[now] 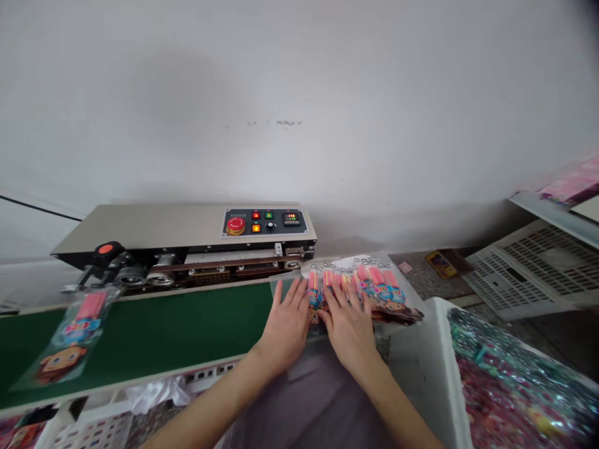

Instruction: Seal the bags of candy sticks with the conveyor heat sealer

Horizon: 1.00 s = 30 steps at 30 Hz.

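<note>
My left hand point(286, 321) lies flat with fingers stretched on a clear plastic bag at the right end of the green conveyor belt point(187, 330). Beside it, my right hand point(350, 324) rests palm down, fingers spread, over several clear packets point(381, 287) with pink tops, blue lettering and a cartoon face. Metal rings show along their upper edge. Under my fingers, parts of the packets are hidden. Another bagged packet point(75, 333) lies tilted on the belt at the far left. Behind the belt stands a band sealing machine point(182, 231).
The machine's panel has a red stop button point(235, 224), lit switches and a digital display. To my right is a white foam box point(442, 349) full of shiny wrapped items. White crates point(524, 274) stand behind it; a plastic basket point(93, 430) is below the belt.
</note>
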### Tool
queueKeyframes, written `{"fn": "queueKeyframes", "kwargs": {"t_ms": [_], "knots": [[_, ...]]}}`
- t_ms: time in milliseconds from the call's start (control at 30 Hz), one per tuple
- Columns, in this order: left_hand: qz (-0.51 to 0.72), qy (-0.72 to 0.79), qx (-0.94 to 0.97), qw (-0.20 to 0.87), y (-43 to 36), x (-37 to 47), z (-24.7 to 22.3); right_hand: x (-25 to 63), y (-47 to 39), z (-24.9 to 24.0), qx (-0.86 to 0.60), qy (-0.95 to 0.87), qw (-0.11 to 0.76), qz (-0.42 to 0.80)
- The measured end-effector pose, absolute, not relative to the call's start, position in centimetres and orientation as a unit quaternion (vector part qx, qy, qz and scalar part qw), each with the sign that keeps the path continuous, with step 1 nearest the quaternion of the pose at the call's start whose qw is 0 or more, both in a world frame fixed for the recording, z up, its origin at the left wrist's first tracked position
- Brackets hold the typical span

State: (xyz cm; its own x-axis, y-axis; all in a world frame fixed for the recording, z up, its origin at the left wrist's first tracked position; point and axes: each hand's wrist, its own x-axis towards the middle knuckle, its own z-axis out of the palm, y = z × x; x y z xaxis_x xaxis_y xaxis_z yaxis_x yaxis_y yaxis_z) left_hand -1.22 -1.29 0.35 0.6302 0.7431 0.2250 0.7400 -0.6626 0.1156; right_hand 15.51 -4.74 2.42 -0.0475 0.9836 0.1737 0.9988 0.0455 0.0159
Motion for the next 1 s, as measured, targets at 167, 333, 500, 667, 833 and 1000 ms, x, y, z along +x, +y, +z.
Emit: {"fn": "queueKeyframes", "kwargs": {"t_ms": [167, 333, 500, 667, 833, 1000], "knots": [[0.12, 0.338, 0.933, 0.016, -0.2, -1.3, -0.5, 15.8, -4.7, 1.7, -0.694, -0.715, 0.044, -0.073], [0.118, 0.387, 0.914, 0.024, -0.7, -1.8, -0.7, 15.7, -4.8, 1.8, -0.687, -0.723, 0.038, -0.07], [0.119, 0.422, 0.898, 0.038, -1.1, -2.7, -0.3, 15.4, -4.7, 1.7, -0.682, -0.727, 0.055, -0.057], [0.1, 0.474, 0.875, 0.019, -1.0, -5.2, 1.0, 14.7, -4.9, 2.2, -0.684, -0.727, 0.059, -0.016], [0.106, 0.47, 0.876, 0.04, -0.2, -4.1, 3.0, 15.0, -4.6, 3.4, -0.665, -0.736, 0.103, 0.078], [0.112, 0.334, 0.933, 0.068, 0.7, 0.4, 1.5, 17.8, -3.7, 3.8, -0.671, -0.722, 0.154, 0.073]]}}
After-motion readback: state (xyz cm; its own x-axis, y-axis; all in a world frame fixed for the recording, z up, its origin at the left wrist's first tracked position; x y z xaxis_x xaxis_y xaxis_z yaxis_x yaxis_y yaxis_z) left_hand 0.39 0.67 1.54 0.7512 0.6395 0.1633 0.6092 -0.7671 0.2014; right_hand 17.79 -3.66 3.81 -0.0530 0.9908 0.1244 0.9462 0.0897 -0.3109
